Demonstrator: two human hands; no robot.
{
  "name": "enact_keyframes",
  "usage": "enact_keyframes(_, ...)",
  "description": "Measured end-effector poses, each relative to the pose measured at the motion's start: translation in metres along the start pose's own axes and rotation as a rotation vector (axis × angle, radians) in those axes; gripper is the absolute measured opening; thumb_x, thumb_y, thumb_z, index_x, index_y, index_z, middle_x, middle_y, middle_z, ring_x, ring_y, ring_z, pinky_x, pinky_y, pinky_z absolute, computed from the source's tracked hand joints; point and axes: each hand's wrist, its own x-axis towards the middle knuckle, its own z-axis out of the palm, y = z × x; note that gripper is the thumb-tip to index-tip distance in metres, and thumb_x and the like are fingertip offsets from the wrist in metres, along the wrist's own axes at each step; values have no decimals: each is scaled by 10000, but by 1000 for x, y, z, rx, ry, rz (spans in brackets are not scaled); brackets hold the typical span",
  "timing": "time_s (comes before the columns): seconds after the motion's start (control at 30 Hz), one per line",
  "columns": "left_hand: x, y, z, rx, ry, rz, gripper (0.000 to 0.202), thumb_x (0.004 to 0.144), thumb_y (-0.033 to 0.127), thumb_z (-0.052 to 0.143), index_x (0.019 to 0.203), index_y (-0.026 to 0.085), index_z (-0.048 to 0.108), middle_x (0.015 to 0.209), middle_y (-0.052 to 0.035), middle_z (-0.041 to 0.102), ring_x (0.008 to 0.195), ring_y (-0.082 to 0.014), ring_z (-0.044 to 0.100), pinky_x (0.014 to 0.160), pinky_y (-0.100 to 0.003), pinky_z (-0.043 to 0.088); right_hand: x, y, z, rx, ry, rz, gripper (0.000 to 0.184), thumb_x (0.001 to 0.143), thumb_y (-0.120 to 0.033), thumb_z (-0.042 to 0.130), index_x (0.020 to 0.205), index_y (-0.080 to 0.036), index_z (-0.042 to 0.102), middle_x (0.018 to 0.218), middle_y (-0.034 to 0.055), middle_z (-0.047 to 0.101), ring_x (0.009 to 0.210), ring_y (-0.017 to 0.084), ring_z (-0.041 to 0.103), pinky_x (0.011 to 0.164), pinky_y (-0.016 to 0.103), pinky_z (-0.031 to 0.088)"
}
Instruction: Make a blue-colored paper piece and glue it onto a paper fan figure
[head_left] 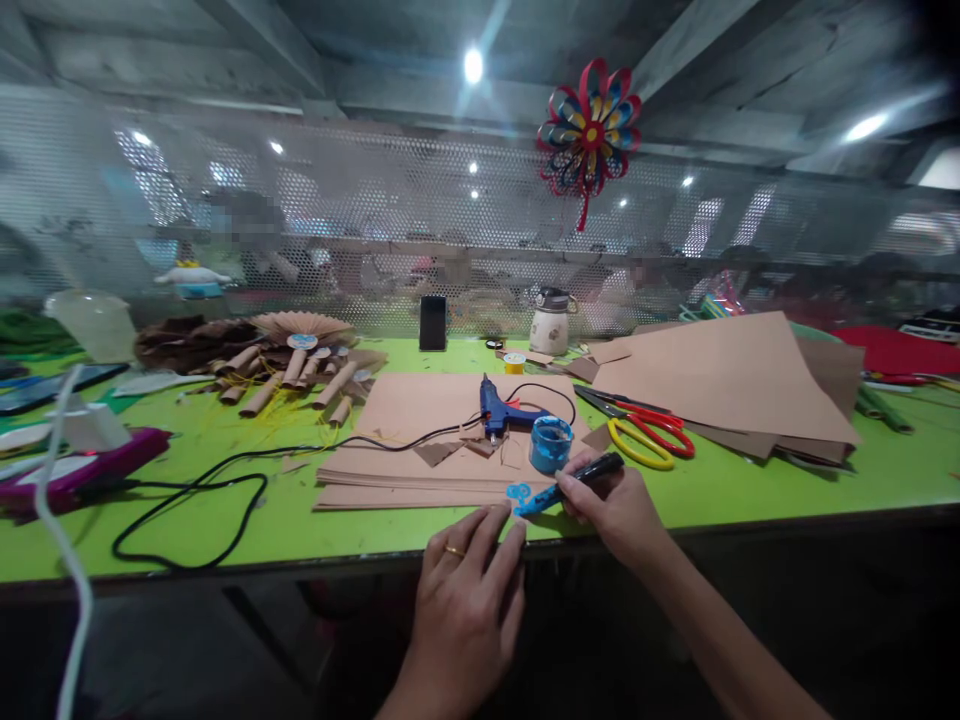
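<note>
My right hand [609, 505] grips a black pen [592, 473], whose lower end is coated in blue paint. Its tip points down at a small blue curled piece [517, 492] on the near edge of a stack of brown kraft paper [405, 488]. Whether that piece is loose or painted on, I cannot tell. My left hand [472, 585] rests at the table's front edge, fingers extended with their tips by the paper and the blue piece. Just behind the pen stands a small open jar of blue paint [551, 446]. A blue glue gun [510, 412] lies on the paper stack.
Red-handled scissors [660, 428] and yellow-handled scissors [637, 450] lie right of the jar, before large brown sheets [720, 375]. A black cable [225, 465] loops across the green table [247, 535]. Paper rolls [266, 390], a phone [433, 323] and a bottle [550, 325] stand behind.
</note>
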Motion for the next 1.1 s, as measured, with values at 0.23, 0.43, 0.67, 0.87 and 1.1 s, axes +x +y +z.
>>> enact_keyframes(0.23,0,1,1,-10,-10,-5,380,884,219,527,1261,246,561,1358,-12,553,1214,-215,478,990,-384,308,0,-1,1,73,9,18,249,795,-386,674,766,-177,541,517,-59,535,445,85,456,462,217,362)
enact_keyframes(0.43,0,0,1,-7,-1,-1,377,876,223,543,1251,246,568,1347,-18,562,1206,-218,484,992,-385,305,-1,-2,2,12,-19,-2,215,806,-359,659,769,-173,560,559,-43,544,485,98,470,493,237,379)
enact_keyframes(0.67,3,2,-3,18,7,14,368,877,195,525,1236,250,581,1333,-14,577,1192,-210,500,977,-373,318,-1,-4,0,36,56,8,248,767,-383,685,723,-181,549,514,-57,510,454,94,435,467,232,354)
enact_keyframes(0.87,2,2,-3,29,-3,9,394,883,201,521,1273,246,554,1339,-24,570,1200,-217,496,982,-380,322,0,-2,-1,133,162,51,319,739,-446,708,718,-181,531,432,-70,501,374,74,395,405,208,306)
enact_keyframes(1.1,2,3,-2,12,9,12,376,881,209,532,1254,245,569,1337,-25,571,1197,-217,497,982,-384,316,-3,-9,4,138,101,37,326,733,-448,722,693,-177,545,449,-51,544,369,86,440,407,218,349)
